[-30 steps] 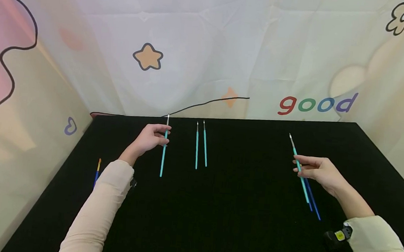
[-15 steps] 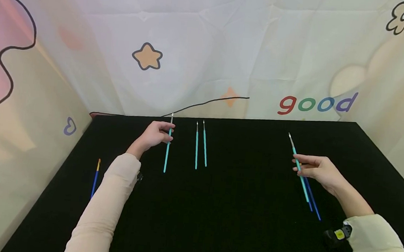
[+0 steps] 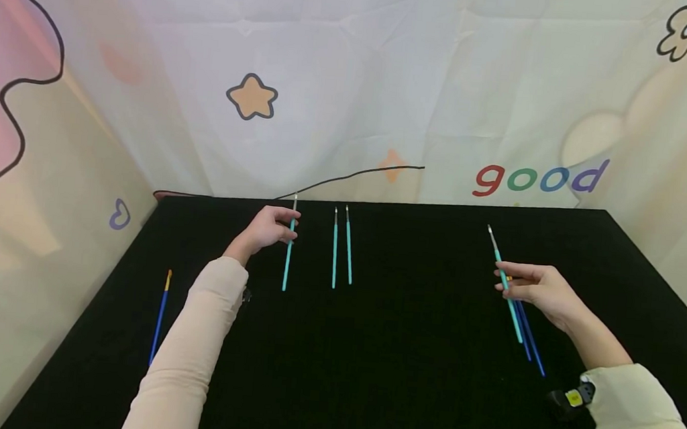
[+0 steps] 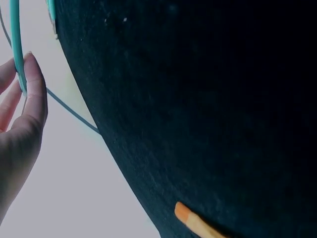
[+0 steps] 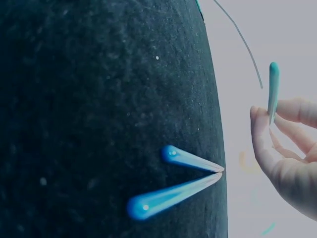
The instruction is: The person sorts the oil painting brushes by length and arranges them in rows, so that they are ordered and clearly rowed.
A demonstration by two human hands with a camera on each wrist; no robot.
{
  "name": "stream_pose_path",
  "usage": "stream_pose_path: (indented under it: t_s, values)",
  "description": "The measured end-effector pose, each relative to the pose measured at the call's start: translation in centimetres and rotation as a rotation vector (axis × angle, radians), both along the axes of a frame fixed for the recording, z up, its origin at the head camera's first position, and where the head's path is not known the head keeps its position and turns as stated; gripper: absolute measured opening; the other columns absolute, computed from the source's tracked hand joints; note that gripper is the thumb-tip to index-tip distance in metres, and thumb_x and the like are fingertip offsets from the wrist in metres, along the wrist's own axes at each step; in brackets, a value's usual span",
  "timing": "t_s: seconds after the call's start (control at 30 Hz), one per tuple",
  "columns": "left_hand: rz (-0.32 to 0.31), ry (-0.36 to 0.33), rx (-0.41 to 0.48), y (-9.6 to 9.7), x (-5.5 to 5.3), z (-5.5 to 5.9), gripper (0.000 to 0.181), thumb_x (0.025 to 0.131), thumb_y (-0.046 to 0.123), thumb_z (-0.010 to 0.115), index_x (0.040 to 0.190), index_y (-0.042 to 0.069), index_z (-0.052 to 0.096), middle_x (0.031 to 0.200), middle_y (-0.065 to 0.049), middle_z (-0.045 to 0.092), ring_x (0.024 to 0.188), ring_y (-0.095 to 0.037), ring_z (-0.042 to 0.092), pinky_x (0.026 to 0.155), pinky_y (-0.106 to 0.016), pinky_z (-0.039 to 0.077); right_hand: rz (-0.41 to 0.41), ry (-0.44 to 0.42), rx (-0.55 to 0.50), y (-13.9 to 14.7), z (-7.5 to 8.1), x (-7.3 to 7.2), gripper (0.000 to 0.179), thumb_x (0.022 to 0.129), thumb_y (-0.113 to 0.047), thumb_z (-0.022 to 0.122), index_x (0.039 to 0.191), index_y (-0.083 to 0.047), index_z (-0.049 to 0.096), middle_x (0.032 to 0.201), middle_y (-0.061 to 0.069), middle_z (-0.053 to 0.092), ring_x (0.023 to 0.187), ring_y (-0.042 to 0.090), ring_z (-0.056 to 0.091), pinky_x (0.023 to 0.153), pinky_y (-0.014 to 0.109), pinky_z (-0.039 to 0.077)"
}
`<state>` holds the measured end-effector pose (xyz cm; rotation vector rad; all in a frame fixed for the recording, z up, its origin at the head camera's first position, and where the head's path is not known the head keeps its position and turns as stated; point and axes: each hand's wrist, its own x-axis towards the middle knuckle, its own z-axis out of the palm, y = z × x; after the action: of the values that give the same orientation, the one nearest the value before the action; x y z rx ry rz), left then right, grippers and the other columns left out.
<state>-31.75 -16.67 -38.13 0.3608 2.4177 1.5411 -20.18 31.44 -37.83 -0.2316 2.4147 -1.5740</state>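
My left hand (image 3: 266, 227) pinches a turquoise paintbrush (image 3: 288, 264) between thumb and fingers, its pale bristle end pointing to the back of the table. Just right of it, two similar turquoise paintbrushes (image 3: 335, 254) lie side by side on the black cloth. At the right, my right hand (image 3: 540, 290) pinches another turquoise paintbrush (image 3: 515, 315), tilted with its tip to the far left. Beneath that hand lie two blue paintbrushes (image 3: 534, 347), their far ends partly covered by it; in the right wrist view the blue handles (image 5: 168, 196) spread in a V.
One blue paintbrush (image 3: 160, 314) with a yellow ferrule lies at the left, its near end behind the left sleeve (image 3: 187, 350). Black cloth (image 3: 379, 379) covers the table. A printed curtain (image 3: 354, 74) hangs along the back and sides.
My left hand has moved slightly right and away from me with its turquoise paintbrush, uncovering more of the blue one at the left. The right hand has shifted a little left with its paintbrush.
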Motion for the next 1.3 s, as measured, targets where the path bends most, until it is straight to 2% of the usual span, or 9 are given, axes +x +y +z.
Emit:
stream_pose_path:
  t_s: [0.2, 0.3, 0.43, 0.53, 0.7, 0.77, 1.0, 1.13, 1.3]
  values:
    - [-0.004, -0.001, -0.017, 0.9, -0.1, -0.2, 0.047, 0.084, -0.011, 0.054, 0.129, -0.010, 0.042, 0.122, -0.030, 0.045, 0.089, -0.028, 0.058, 0.079, -0.034, 0.051, 0.003, -0.002, -0.002, 0.0, -0.1, 0.1, 0.053, 0.089, -0.006, 0.054, 0.133, 0.013, 0.031, 0.124, 0.029, 0.047, 0.092, 0.009, 0.061, 0.078, 0.025, 0.049]
    - [-0.002, -0.007, -0.039, 1.4, -0.2, -0.3, 0.047, 0.084, -0.011, 0.054, 0.129, -0.009, 0.042, 0.121, -0.028, 0.046, 0.092, -0.030, 0.058, 0.081, -0.037, 0.050, 0.007, -0.004, -0.007, 0.1, -0.1, 0.2, 0.053, 0.089, -0.007, 0.054, 0.133, 0.013, 0.031, 0.125, 0.029, 0.047, 0.092, 0.009, 0.061, 0.078, 0.025, 0.049]
    - [-0.007, 0.010, -0.028, 1.6, -0.9, -1.0, 0.046, 0.082, -0.009, 0.058, 0.126, -0.006, 0.047, 0.112, -0.022, 0.051, 0.088, -0.028, 0.060, 0.077, -0.035, 0.051, -0.004, 0.008, -0.008, 0.2, 0.0, 0.2, 0.052, 0.089, -0.007, 0.054, 0.132, 0.013, 0.033, 0.120, 0.023, 0.053, 0.091, 0.008, 0.061, 0.077, 0.025, 0.050]
    - [0.004, 0.015, -0.031, 1.8, -1.1, -1.2, 0.045, 0.081, -0.008, 0.059, 0.125, -0.005, 0.049, 0.108, -0.019, 0.052, 0.085, -0.026, 0.060, 0.074, -0.034, 0.052, -0.005, 0.020, -0.017, 0.2, 0.0, 0.1, 0.052, 0.089, -0.007, 0.055, 0.132, 0.013, 0.034, 0.116, 0.016, 0.058, 0.091, 0.008, 0.062, 0.076, 0.025, 0.050]
    - [0.036, 0.014, -0.065, 2.6, -0.8, -0.6, 0.047, 0.083, -0.009, 0.055, 0.129, -0.007, 0.044, 0.116, -0.025, 0.049, 0.090, -0.030, 0.059, 0.079, -0.037, 0.050, 0.006, 0.021, -0.034, 0.2, 0.0, 0.1, 0.053, 0.088, -0.005, 0.056, 0.132, 0.014, 0.034, 0.110, 0.004, 0.061, 0.091, 0.009, 0.062, 0.076, 0.026, 0.050]
    - [0.042, 0.015, -0.066, 3.0, -0.8, -0.5, 0.047, 0.084, -0.009, 0.054, 0.129, -0.007, 0.043, 0.118, -0.027, 0.048, 0.091, -0.031, 0.058, 0.079, -0.036, 0.050, 0.007, 0.017, -0.031, 0.2, 0.0, 0.1, 0.053, 0.088, -0.005, 0.056, 0.132, 0.014, 0.033, 0.112, 0.006, 0.060, 0.092, 0.010, 0.062, 0.076, 0.026, 0.050]
    - [0.040, -0.036, -0.089, 3.8, -0.9, -0.5, 0.047, 0.084, -0.008, 0.056, 0.130, -0.004, 0.044, 0.121, -0.025, 0.046, 0.092, -0.032, 0.058, 0.080, -0.036, 0.050, 0.020, -0.003, -0.022, -0.2, 0.3, -0.2, 0.053, 0.089, -0.005, 0.053, 0.135, 0.011, 0.030, 0.126, 0.027, 0.047, 0.094, 0.011, 0.061, 0.079, 0.025, 0.049]
    - [0.037, -0.050, -0.112, 4.0, -1.0, -0.6, 0.047, 0.084, -0.006, 0.057, 0.129, -0.003, 0.045, 0.123, -0.022, 0.045, 0.091, -0.030, 0.060, 0.081, -0.034, 0.050, 0.022, -0.004, -0.023, -0.4, 0.5, -0.3, 0.053, 0.089, -0.004, 0.052, 0.135, 0.011, 0.030, 0.127, 0.030, 0.044, 0.095, 0.011, 0.061, 0.079, 0.025, 0.049]
    - [0.051, -0.066, -0.082, 4.1, -1.2, -1.0, 0.046, 0.083, -0.007, 0.058, 0.128, -0.004, 0.047, 0.124, -0.022, 0.042, 0.086, -0.027, 0.060, 0.080, -0.034, 0.050, 0.027, 0.003, -0.008, -0.8, 0.7, -0.5, 0.054, 0.089, -0.007, 0.054, 0.135, 0.009, 0.031, 0.129, 0.031, 0.041, 0.095, 0.010, 0.061, 0.079, 0.027, 0.049]
